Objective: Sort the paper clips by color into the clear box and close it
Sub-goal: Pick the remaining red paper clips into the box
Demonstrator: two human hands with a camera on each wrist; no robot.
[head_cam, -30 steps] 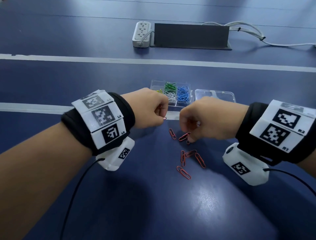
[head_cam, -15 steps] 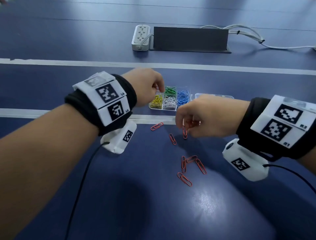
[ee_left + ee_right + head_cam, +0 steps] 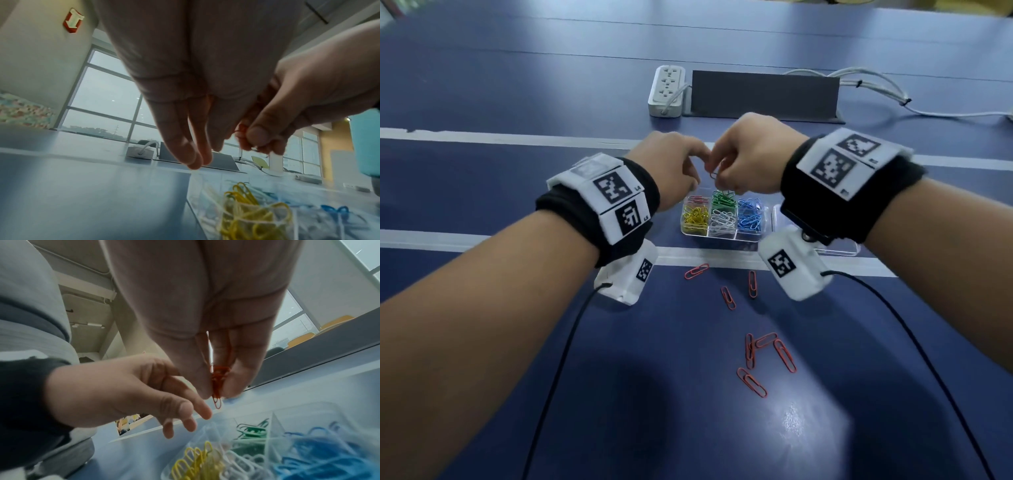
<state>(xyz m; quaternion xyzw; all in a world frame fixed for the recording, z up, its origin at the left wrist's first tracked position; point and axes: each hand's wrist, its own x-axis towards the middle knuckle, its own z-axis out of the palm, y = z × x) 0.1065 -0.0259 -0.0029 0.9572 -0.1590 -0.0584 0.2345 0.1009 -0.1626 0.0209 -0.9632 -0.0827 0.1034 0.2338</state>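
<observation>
Seven red clips (image 3: 751, 354) lie loose on the blue tabletop (image 3: 482, 102) in the head view, on the side toward you from the clear box (image 3: 724, 219): three just past the white stripe, four in a cluster nearer you. Box sits open on that stripe, mid-table, w/ yellow clips (image 3: 695, 218), white, blue, green and a few red ones each in own compartment. Its lid (image 3: 839, 249) lies flat just right of it, partly hidden by your wrist cam. Both your hands hang over the box's far row. Your right hand (image 3: 751, 156) pinches a small bunch of red clips (image 3: 714, 175) above the green compartment. Your left hand (image 3: 671, 171) is just beside it, fingers relaxed, nothing in it. A power strip (image 3: 667, 89) and a dark grey panel (image 3: 765, 94) sit toward the far edge.

Left wrist view: your left fingers (image 3: 185, 138) hang straight down, empty, above the yellow compartment; right thumb and fingers are closed on something red beside them.

Right wrist view: thumb and forefinger clamp the red bunch (image 3: 218, 382), one clip dangling lower; left hand (image 3: 127, 389) is spread loose at left, not touching the clips. Exact count in the pinch: can't tell.
</observation>
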